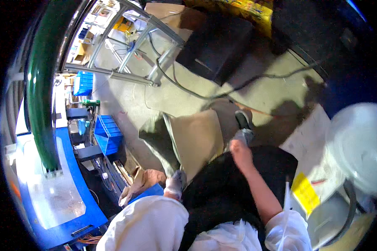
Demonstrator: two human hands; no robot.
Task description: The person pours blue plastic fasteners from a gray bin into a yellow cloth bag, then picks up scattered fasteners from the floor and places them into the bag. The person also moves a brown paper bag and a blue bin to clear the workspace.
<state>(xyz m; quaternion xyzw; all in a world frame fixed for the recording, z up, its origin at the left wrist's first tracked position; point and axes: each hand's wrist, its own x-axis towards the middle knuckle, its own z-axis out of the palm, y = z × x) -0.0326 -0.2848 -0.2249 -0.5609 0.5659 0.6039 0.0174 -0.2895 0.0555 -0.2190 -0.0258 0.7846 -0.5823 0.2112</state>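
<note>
A tan cardboard box, its left side in shade, is in front of my body near the middle. My left hand, in a grey glove, is at the box's near left corner and seems to grip its edge. The fingers are partly hidden. My right hand, also in a grey glove, reaches out past the box's right edge. A small black shape with a pale rim shows at the end of that hand. Blur keeps me from telling whether it is part of the glove or a separate thing.
On the left are a blue-edged machine panel, a thick green tube and a blue bin. A black cable crosses the floor before a dark box. A metal frame stands farther off; a white bucket is at right.
</note>
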